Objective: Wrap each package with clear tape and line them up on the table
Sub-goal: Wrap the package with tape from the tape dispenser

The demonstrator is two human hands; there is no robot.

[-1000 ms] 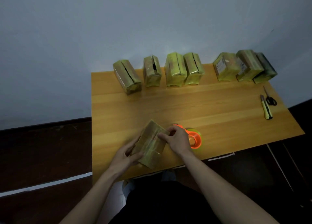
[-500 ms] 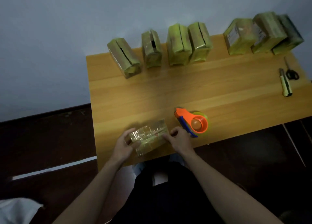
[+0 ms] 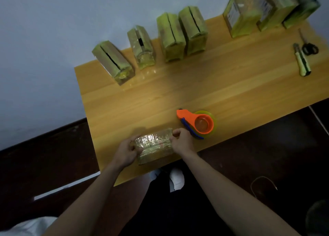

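Package (image 3: 155, 146) lying flat at the near edge of the table (image 3: 204, 86), glossy with clear tape on its upper face, held at both ends. Left hand (image 3: 127, 151) gripping the left end, fingers (image 3: 133, 145) curled round it; right hand (image 3: 181, 142) at the right end, thumb and fingers pinching the corner. Tape dispenser (image 3: 198, 123) set down just beside the right hand, apart from the package. Seven taped packages standing along the far edge: four at left (image 3: 170, 38), three at right (image 3: 267, 9). Utility knife (image 3: 302, 62) and scissors (image 3: 308, 47) near the right edge.

Step in hand, as judged: smoothing or checking the tape on the eighth package, wrapping seemingly near done. Next move likely calls for lifting the package with both hands and standing it upright in the far row, probably in the gap between the two groups, aligned with its neighbours.

Compared with a second earlier: package turned from a tilted, raised pose to lying low and flat; view tipped downward, far row pushed toward the top edge
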